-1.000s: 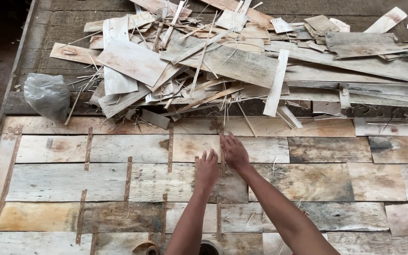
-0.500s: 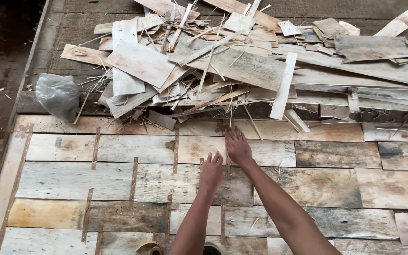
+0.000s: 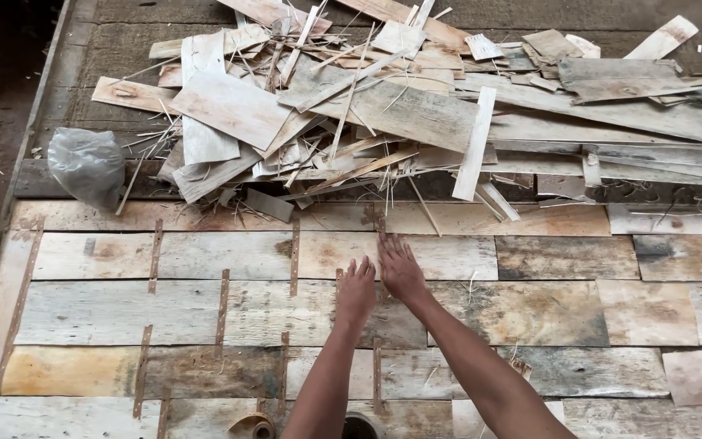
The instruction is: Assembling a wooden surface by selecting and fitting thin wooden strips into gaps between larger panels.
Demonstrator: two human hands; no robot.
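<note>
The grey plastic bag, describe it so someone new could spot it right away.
Start at the big heap of wood scraps along the top. Go to its left end, where the grey plastic bag sits just above the laid veneer sheets. It alone is soft, crumpled and translucent among flat wood.

So the base here is a big flat panel of weathered veneer sheets point(image 3: 205, 309) laid edge to edge, with thin brown tape strips point(image 3: 223, 305) over the seams. A messy heap of wood scraps point(image 3: 416, 114) sits along the far side, plus a crumpled grey plastic bag point(image 3: 87, 167) at its left end.
</note>
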